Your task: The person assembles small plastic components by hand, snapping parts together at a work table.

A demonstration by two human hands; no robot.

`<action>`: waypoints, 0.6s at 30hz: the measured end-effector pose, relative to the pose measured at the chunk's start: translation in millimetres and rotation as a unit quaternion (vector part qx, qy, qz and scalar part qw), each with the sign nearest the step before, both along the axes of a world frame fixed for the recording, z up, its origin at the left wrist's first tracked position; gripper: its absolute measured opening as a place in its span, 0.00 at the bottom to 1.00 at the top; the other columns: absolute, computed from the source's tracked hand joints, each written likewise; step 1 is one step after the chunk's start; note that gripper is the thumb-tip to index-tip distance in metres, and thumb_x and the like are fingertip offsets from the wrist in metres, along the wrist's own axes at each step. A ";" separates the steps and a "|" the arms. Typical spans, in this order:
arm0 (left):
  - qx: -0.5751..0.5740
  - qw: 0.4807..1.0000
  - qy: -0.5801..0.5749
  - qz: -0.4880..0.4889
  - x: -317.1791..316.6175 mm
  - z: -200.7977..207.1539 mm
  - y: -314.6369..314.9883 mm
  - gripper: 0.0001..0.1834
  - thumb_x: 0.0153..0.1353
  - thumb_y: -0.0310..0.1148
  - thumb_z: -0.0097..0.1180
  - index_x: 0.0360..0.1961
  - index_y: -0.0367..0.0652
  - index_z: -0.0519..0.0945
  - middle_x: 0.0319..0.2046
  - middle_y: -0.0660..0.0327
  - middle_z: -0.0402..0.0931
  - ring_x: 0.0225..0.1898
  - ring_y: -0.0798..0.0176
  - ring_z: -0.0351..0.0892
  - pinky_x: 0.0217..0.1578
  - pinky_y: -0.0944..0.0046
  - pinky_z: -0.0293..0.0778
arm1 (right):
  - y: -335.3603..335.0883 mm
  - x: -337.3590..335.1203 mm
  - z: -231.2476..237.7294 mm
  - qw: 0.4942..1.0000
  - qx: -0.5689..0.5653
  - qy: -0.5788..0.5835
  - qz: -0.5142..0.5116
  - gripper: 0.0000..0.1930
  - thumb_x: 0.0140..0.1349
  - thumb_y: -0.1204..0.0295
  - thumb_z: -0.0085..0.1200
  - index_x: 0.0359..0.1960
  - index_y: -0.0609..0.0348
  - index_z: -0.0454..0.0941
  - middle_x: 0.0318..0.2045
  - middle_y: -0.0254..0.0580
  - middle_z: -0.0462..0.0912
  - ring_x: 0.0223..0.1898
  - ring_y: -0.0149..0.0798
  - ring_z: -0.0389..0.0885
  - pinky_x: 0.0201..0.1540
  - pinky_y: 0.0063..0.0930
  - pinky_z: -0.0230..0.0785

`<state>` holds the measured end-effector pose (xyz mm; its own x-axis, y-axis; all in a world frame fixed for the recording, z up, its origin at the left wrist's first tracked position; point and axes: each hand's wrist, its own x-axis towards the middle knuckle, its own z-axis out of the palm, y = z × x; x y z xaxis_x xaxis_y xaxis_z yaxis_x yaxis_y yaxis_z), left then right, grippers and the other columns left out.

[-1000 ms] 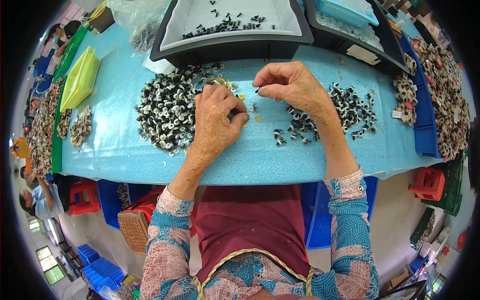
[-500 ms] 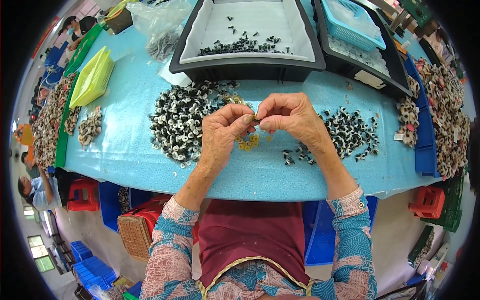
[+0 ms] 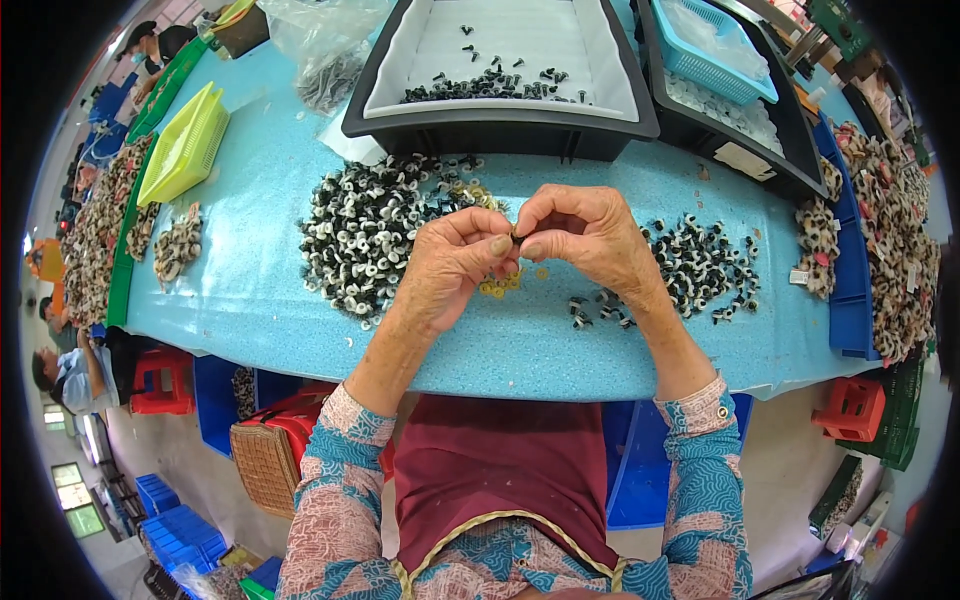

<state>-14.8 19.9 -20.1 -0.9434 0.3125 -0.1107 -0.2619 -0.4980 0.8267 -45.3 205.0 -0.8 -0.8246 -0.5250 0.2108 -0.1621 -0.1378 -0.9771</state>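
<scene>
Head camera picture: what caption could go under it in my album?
Both hands pinch a tiny dark part together above a blue table heaped with black-and-white pieces.

Left hand (image 3: 455, 262) and right hand (image 3: 585, 235), fingertips together

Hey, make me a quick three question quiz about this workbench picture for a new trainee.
1. True or false: both hands are raised together above the blue table.
2. Which pile is bigger: A, left of the hands, or B, right of them?
3. What lies in the black tray?

Key:
1. True: left hand and right hand pinch one small dark part.
2. A, the black and white pile, not the smaller pile.
3. Small dark parts.
</scene>
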 end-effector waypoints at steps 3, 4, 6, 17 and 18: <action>-0.014 0.999 0.009 -0.031 -0.7 -0.7 -3.1 0.10 0.53 0.29 0.63 0.34 0.37 0.77 0.25 0.61 0.78 0.24 0.70 0.76 0.26 0.73 0.71 | -0.7 0.9 2.9 1.000 -0.021 0.008 0.021 0.08 0.51 0.78 0.61 0.33 0.64 0.79 0.28 0.34 0.79 0.28 0.27 0.76 0.32 0.19 0.71; -0.027 0.998 0.019 -0.054 -1.0 -1.2 -3.9 0.11 0.52 0.30 0.64 0.33 0.37 0.77 0.24 0.62 0.78 0.23 0.70 0.76 0.24 0.74 0.71 | 1.2 -0.7 3.6 0.999 0.020 0.027 0.041 0.08 0.49 0.78 0.62 0.32 0.63 0.80 0.28 0.34 0.79 0.29 0.26 0.77 0.32 0.18 0.71; -0.034 0.998 0.010 -0.060 0.1 0.1 -3.7 0.11 0.51 0.29 0.64 0.33 0.37 0.76 0.23 0.62 0.78 0.22 0.71 0.75 0.23 0.74 0.70 | 2.9 -1.6 4.6 0.995 0.060 0.047 0.058 0.08 0.48 0.78 0.62 0.31 0.62 0.81 0.28 0.34 0.79 0.29 0.26 0.77 0.32 0.18 0.72; -0.554 0.653 0.485 0.179 -9.0 -2.7 14.1 0.13 0.43 0.24 0.63 0.32 0.48 0.81 0.29 0.66 0.75 0.33 0.64 0.71 0.34 0.62 0.66 | 21.6 -17.4 3.9 0.994 0.063 0.024 -0.089 0.05 0.49 0.78 0.61 0.29 0.62 0.80 0.24 0.33 0.79 0.24 0.23 0.74 0.27 0.15 0.70; -0.588 0.647 0.456 0.170 -5.3 -1.8 22.7 0.13 0.41 0.26 0.64 0.31 0.51 0.82 0.31 0.68 0.74 0.39 0.60 0.69 0.41 0.58 0.62 | 22.1 -17.8 2.8 0.994 0.066 0.010 -0.087 0.05 0.49 0.77 0.61 0.29 0.62 0.80 0.23 0.33 0.79 0.23 0.23 0.74 0.27 0.15 0.70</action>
